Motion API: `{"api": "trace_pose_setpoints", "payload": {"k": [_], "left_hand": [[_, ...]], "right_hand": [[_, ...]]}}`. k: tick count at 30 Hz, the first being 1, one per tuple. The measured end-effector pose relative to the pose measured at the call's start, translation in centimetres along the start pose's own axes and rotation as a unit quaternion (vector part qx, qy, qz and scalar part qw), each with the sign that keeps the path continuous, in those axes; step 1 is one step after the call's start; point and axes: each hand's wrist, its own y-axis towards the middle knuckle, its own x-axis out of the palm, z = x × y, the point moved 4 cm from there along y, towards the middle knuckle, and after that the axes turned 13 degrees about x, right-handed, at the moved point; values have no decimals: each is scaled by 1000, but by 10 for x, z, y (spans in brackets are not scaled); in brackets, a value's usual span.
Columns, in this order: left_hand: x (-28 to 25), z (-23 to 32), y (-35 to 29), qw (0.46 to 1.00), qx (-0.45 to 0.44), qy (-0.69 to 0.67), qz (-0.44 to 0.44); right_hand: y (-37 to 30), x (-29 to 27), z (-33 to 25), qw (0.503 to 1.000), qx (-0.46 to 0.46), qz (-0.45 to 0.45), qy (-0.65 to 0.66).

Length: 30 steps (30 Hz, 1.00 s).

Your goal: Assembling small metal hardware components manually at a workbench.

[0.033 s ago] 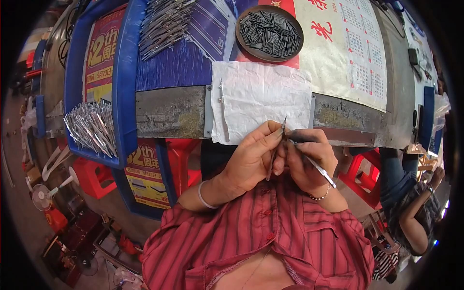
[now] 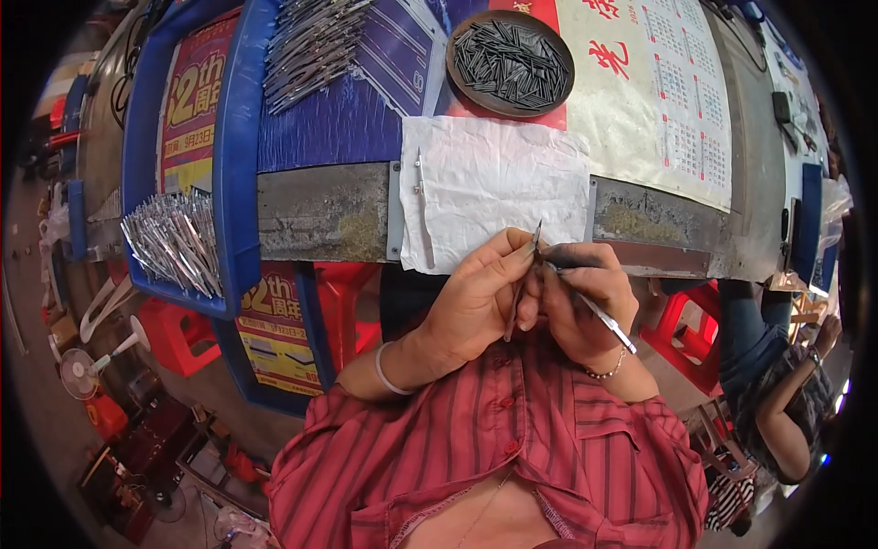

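My left hand (image 2: pixel 480 297) and my right hand (image 2: pixel 585 297) are together just over the front edge of a white cloth (image 2: pixel 494 174). Between the left thumb and fingertips is a slim dark pointed piece (image 2: pixel 538 234), its tip upward. A slim silver metal tool (image 2: pixel 605 322) sticks out of my closed right hand toward the lower right. Its other end is hidden among the fingers, so I cannot tell whether it meets the dark piece. On the cloth's left side lies another thin silver tool (image 2: pixel 420 188).
Behind the cloth stands a round brown bowl (image 2: pixel 452 69) with many thin dark pieces. Silver tools (image 2: pixel 311 46) are piled at the back left. More tools (image 2: pixel 174 242) fill the front of a blue tray (image 2: pixel 240 183). A calendar sheet (image 2: pixel 658 101) covers the right side. Another person's arm (image 2: pixel 786 412) shows far right.
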Motion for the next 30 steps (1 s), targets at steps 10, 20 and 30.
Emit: {"api": "trace_pose_setpoints", "payload": {"k": [10, 20, 30], "left_hand": [[4, 10, -2, 995, -12, -89, -40], [6, 7, -6, 997, -13, -69, -34], [12, 9, -8, 999, 2, -30, -32]], "right_hand": [[22, -31, -2, 948, 270, 22, 167], [18, -25, -10, 948, 169, -38, 269], [10, -12, -12, 992, 82, -31, 89]]}}
